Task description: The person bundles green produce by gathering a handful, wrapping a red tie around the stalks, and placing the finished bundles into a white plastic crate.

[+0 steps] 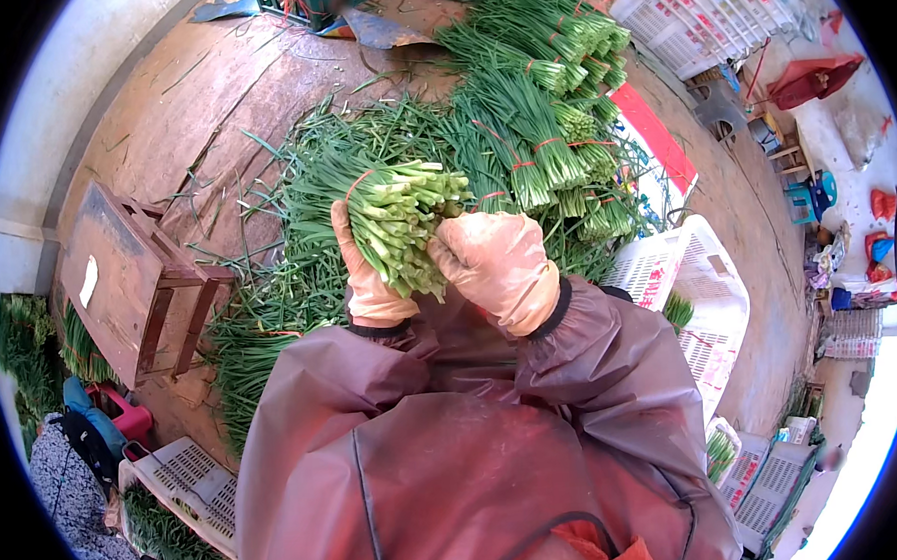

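Observation:
A bunch of green leafy stalks that look like garlic chives (404, 207) is held above a pile of loose leaves (290, 268). Round it runs a red band (358, 183), with the pale stem ends facing right and the leaves trailing left. My left hand (369, 276), in a thin pale glove, grips the bunch from its near side, thumb up along the stems. Gloved the same way, my right hand (499, 264) has its fingers curled against the stem ends. Whether a stem is pinched between those fingertips is hidden.
Tied chive bunches (543, 137) are stacked beyond, to the right. A white plastic crate (708, 284) stands at my right and a wooden stool (129, 275) at my left. Another crate (191, 479) is at lower left beside a person in a patterned garment (75, 491).

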